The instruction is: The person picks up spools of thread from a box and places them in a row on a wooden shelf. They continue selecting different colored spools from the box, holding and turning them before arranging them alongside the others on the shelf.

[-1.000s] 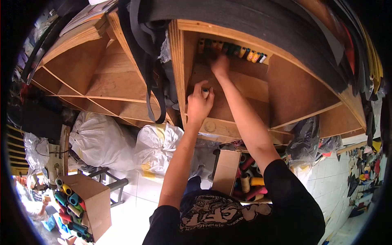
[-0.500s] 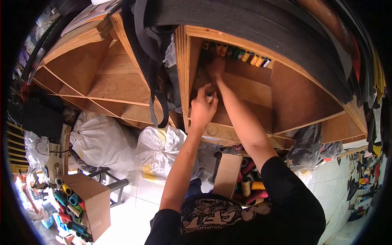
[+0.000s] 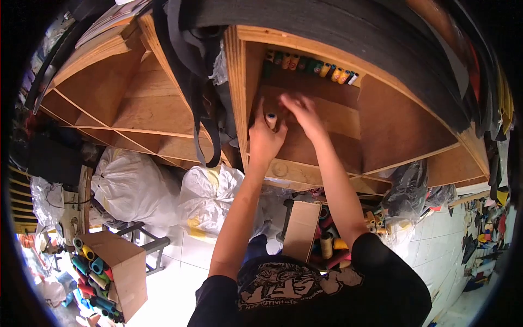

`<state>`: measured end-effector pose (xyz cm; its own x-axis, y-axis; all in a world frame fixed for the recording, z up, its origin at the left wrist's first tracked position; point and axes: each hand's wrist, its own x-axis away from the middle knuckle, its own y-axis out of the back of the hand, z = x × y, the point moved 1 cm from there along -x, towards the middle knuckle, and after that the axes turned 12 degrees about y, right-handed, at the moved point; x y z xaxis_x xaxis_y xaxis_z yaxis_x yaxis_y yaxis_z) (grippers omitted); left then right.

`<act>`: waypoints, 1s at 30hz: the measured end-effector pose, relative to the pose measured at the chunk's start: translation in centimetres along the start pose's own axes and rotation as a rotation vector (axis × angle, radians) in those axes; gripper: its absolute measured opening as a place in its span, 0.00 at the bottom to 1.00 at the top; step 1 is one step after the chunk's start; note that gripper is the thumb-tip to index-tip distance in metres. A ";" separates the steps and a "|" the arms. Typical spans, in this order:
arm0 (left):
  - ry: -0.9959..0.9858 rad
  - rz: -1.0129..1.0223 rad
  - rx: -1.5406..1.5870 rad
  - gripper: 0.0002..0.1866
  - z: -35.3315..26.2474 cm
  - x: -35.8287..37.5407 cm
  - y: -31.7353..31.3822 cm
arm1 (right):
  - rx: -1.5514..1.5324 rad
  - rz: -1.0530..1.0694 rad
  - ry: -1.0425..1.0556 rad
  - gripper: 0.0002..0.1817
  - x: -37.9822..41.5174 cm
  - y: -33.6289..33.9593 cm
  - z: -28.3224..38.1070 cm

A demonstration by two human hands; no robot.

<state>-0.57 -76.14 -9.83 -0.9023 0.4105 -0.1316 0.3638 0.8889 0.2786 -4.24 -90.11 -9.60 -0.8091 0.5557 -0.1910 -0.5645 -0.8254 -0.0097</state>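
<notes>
From afar I see the left hand (image 3: 267, 140) grasping a thread spool (image 3: 271, 121) inside the wooden shelf (image 3: 400, 125). The right hand (image 3: 305, 115) — deeper in earlier — has drawn nearer, fingers blurred, extended, released. Beyond: a row of spools (image 3: 316, 67).

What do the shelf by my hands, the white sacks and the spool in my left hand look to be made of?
The shelf looks like matte plywood: its edges show layered stripes. The white sacks are perhaps woven plastic, slightly glossy with sharp creases. The spool looks pale, possibly thread on plastic, but too small to tell.
</notes>
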 end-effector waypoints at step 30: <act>-0.045 0.153 0.019 0.21 1.4 -1.2 0.0 | -0.372 -0.098 0.123 0.22 2.9 -0.2 -1.5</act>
<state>0.84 -76.31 -11.01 -0.8246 0.5501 -0.1319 0.5012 0.8185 0.2808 -6.23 -88.51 -11.58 -0.7163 0.6358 -0.2875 -0.5220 -0.7617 -0.3840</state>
